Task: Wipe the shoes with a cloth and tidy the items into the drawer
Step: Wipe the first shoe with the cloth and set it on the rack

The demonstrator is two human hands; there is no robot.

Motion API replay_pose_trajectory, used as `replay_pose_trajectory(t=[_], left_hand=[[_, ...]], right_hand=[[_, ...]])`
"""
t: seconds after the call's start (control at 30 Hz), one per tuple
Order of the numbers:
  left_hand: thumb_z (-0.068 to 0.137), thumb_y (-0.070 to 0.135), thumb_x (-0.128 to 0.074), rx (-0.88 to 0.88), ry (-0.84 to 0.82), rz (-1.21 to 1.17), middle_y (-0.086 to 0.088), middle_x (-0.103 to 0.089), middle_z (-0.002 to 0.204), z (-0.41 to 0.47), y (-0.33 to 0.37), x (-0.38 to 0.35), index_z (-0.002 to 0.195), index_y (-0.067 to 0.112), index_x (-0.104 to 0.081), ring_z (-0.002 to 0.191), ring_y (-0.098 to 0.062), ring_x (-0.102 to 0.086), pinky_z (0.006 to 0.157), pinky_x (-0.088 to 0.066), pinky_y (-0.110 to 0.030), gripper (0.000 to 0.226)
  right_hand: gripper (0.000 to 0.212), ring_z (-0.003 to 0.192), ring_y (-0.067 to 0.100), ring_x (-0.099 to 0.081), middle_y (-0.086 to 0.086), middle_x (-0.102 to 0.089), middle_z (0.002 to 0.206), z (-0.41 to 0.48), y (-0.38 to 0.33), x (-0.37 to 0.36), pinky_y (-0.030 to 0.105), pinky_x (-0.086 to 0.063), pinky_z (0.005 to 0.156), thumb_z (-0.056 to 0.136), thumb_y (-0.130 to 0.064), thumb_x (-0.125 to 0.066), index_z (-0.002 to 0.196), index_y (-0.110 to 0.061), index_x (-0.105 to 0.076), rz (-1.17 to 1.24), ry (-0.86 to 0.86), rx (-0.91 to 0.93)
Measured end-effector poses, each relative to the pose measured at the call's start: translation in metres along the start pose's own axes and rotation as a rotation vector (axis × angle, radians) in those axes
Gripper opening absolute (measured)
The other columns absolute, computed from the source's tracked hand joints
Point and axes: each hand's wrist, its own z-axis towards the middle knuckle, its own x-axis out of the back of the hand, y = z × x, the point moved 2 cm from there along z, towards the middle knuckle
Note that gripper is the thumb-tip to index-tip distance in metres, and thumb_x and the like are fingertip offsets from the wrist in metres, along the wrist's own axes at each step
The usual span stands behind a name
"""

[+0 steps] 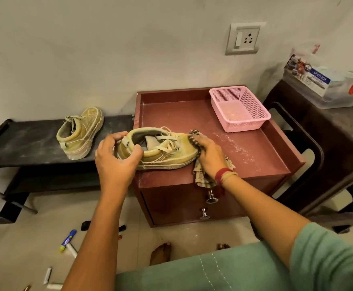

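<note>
Steadying a dusty tan lace-up sneaker [167, 156] at centre frame, on the front left of the maroon wooden table [255, 164], long axis running left to right, heel leftward. Gripping that heel with the left hand [116, 160], fingers and thumb curled round the collar. Pressing a crumpled patterned cloth [203, 178] onto the toe with the right hand [210, 156], fingers closed over the fabric. Leaving the second tan sneaker [80, 133] further left on the low black table [24, 143], nearer the left hand, probably awaiting its turn.
</note>
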Motion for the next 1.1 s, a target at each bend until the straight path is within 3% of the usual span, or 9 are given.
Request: replay_pose_trajectory(t=[0.07,0.2,0.33,0.47,0.53,0.63,0.8,0.97,1.1], left_hand=[[0.064,0.048,-0.062,-0.01,-0.038,0.005,0.004,-0.058,0.112,0.0,0.0,0.001,0.108,0.033,-0.059,0.11,-0.019,-0.053,0.091,-0.049,-0.049,0.047],[0.06,0.05,-0.061,-0.046,-0.148,0.045,0.006,-0.05,0.114,0.001,0.001,0.005,0.109,0.036,-0.055,0.114,-0.021,-0.049,0.095,-0.046,-0.05,0.051],[0.058,0.051,-0.064,-0.044,-0.183,0.044,0.009,-0.047,0.113,-0.001,0.0,0.009,0.108,0.038,-0.053,0.114,-0.019,-0.049,0.095,-0.047,-0.049,0.052],[0.053,0.056,-0.063,-0.037,-0.242,0.041,0.004,-0.042,0.119,-0.007,0.001,0.014,0.109,0.036,-0.053,0.109,-0.006,-0.047,0.089,-0.041,-0.02,0.061],[0.052,0.057,-0.063,-0.026,-0.258,0.029,0.003,-0.043,0.12,-0.01,0.002,0.015,0.11,0.037,-0.053,0.103,0.007,-0.045,0.081,-0.036,-0.01,0.062],[0.051,0.055,-0.065,-0.003,-0.277,0.007,0.004,-0.043,0.123,-0.012,0.001,0.016,0.105,0.047,-0.051,0.105,0.006,-0.046,0.083,-0.039,-0.015,0.056],[0.053,0.051,-0.073,0.052,-0.306,-0.083,0.008,-0.055,0.117,-0.011,-0.004,0.016,0.103,0.051,-0.052,0.103,-0.004,-0.056,0.085,-0.052,-0.032,0.055],[0.071,0.024,-0.083,0.078,-0.238,-0.111,0.018,-0.057,0.106,-0.011,-0.004,0.013,0.112,0.038,-0.055,0.097,-0.003,-0.057,0.086,-0.055,-0.038,0.052],[0.062,0.037,-0.081,-0.091,-0.177,-0.067,0.01,-0.055,0.12,-0.01,0.011,0.012,0.11,0.041,-0.056,0.11,-0.009,-0.056,0.09,-0.054,-0.036,0.054]], right_hand=[[0.049,0.131,0.019,-0.042,0.003,-0.048,0.14,0.001,-0.003,0.005,0.014,-0.021,0.106,0.089,0.008,-0.039,0.131,-0.015,-0.053,0.076,0.081,-0.077],[0.056,0.135,0.013,-0.032,-0.001,-0.041,0.143,-0.011,-0.012,-0.006,0.019,-0.018,0.111,0.087,0.012,-0.038,0.134,-0.017,-0.049,0.085,-0.035,0.08],[0.049,0.13,0.018,-0.043,0.004,-0.05,0.138,0.0,-0.001,0.007,0.009,-0.022,0.102,0.09,0.008,-0.038,0.132,-0.014,-0.051,0.141,0.072,-0.105],[0.06,0.133,0.013,-0.037,0.004,-0.045,0.142,-0.015,-0.019,-0.002,0.02,-0.022,0.112,0.084,0.012,-0.037,0.134,-0.019,-0.049,0.061,0.021,0.126],[0.059,0.133,0.019,-0.038,0.006,-0.045,0.142,-0.01,-0.01,0.001,0.025,-0.024,0.112,0.086,0.01,-0.037,0.135,-0.02,-0.048,0.04,0.012,0.074],[0.051,0.128,0.021,-0.045,0.006,-0.051,0.137,-0.005,-0.006,0.012,0.02,-0.027,0.107,0.089,0.007,-0.039,0.133,-0.014,-0.05,0.077,0.088,-0.043],[0.057,0.13,0.014,-0.04,0.004,-0.047,0.14,-0.024,-0.019,0.0,0.014,-0.022,0.105,0.086,0.012,-0.036,0.133,-0.018,-0.051,0.131,0.041,0.039],[0.042,0.115,0.026,-0.054,0.008,-0.061,0.12,0.0,0.001,0.022,0.033,-0.04,0.103,0.09,0.008,-0.037,0.121,-0.008,-0.06,0.356,0.143,-0.325],[0.039,0.114,0.02,-0.056,0.004,-0.062,0.119,-0.003,-0.034,0.05,0.041,-0.042,0.104,0.09,0.003,-0.038,0.12,-0.01,-0.06,0.603,0.272,-0.124]])
